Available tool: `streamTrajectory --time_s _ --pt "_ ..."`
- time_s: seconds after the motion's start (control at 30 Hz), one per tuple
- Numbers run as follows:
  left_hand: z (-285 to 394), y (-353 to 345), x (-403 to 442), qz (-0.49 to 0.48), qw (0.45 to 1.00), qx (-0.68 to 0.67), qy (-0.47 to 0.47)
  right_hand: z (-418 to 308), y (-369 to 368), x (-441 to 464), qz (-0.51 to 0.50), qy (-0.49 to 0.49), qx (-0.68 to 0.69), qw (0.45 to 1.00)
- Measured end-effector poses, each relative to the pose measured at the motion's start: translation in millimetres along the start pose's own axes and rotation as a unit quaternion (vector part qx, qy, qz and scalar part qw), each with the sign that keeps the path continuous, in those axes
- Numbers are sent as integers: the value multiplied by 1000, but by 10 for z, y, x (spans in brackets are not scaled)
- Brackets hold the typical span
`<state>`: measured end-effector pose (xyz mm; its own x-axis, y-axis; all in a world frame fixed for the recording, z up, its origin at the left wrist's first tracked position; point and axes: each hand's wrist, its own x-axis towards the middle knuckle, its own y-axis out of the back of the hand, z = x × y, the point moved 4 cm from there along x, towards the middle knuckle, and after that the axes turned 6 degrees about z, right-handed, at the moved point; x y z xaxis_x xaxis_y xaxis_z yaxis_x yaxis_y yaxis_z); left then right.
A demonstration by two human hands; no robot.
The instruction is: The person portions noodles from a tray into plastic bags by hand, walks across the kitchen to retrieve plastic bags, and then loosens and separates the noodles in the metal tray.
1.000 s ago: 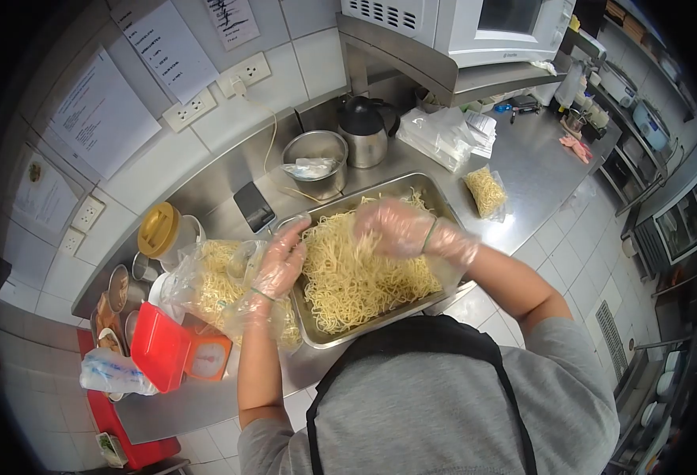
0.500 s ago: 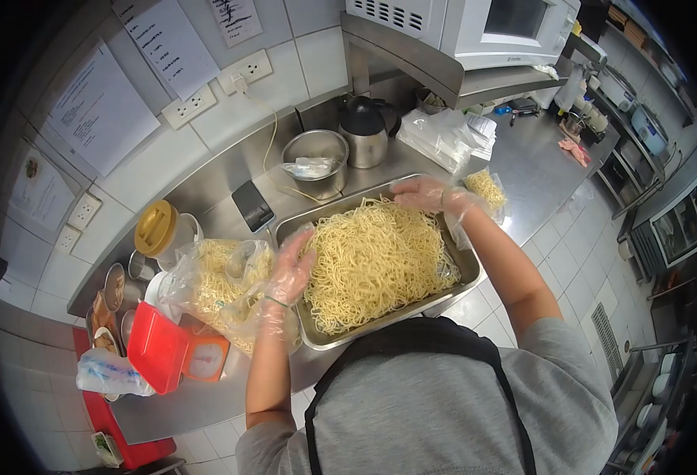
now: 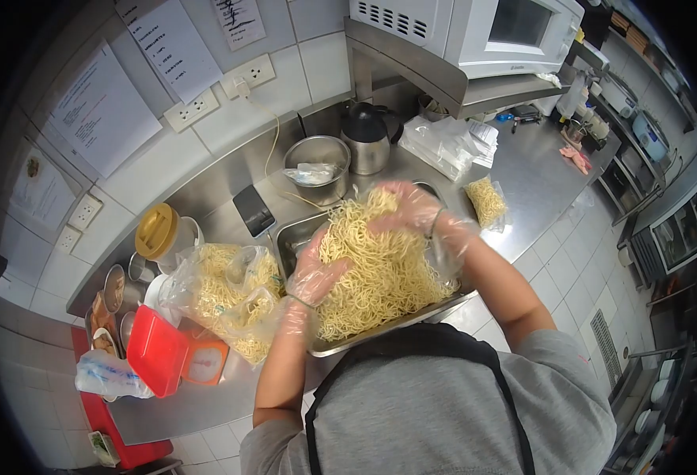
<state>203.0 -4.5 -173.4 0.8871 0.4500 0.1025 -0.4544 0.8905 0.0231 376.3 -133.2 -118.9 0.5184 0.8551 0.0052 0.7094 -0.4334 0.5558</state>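
Note:
A big heap of pale yellow noodles lies in a rectangular steel tray, pulled up in the middle and toward the far side. My left hand, in a clear plastic glove with a green band at the wrist, cups the left flank of the heap, fingers partly sunk in the strands. Gloved likewise, my right hand grips a bunch of noodles at the far right of the heap, raised above the tray. Strands hide some fingertips of both hands.
Left of the tray sits an open plastic bag of noodles; a smaller bag lies to the right. Behind are a phone, a steel pot and a thermal jug. A red lidded box stands at left.
Both hands have moved inward from the tray's ends and gathered the noodles, lifting part of the heap. Bare tray bottom now shows at the far left corner.

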Motion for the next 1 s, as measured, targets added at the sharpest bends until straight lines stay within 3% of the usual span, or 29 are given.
streamTrajectory --time_s 0.03,0.13,0.17,0.3,0.4,0.53,0.57,0.6,0.63,0.73,0.8,0.83,0.93,1.0 --pt "-133 143 22 -2 988 152 22 -62 119 8 -9 19 35 999" --pt "361 198 -37 -15 912 408 -24 -324 262 -124 -49 40 61 996" --pt "436 223 -43 -10 923 384 -2 -376 283 -149 -64 42 55 996" --pt "394 339 77 60 945 319 -46 -409 -14 -376 -85 232 -156 956" --pt "116 436 101 86 966 242 -18 -173 -165 -374 -160 130 -3 978" --pt "-198 418 19 56 978 196 -34 260 -485 -284 -60 131 -152 978" --pt "-255 402 -5 54 974 214 -49 282 -658 -390 -6 230 -109 967" --pt "-277 376 -29 50 969 232 -65 241 -817 -543 20 245 -210 946" --pt "-316 345 -49 54 981 187 -10 194 -986 -697 45 256 -308 915" --pt "-259 254 -136 55 990 127 -31 246 -1151 -758 56 250 -352 900" --pt "-297 248 -189 66 990 120 -44 524 -1077 -480 47 323 -331 885" --pt "-305 263 -224 71 989 117 -51 614 -955 -368 62 256 -195 945" --pt "-336 266 -367 34 994 57 87 520 -676 -302 53 219 -104 969" --pt "-452 201 -423 31 991 41 124 304 -718 -427 86 251 -150 952"
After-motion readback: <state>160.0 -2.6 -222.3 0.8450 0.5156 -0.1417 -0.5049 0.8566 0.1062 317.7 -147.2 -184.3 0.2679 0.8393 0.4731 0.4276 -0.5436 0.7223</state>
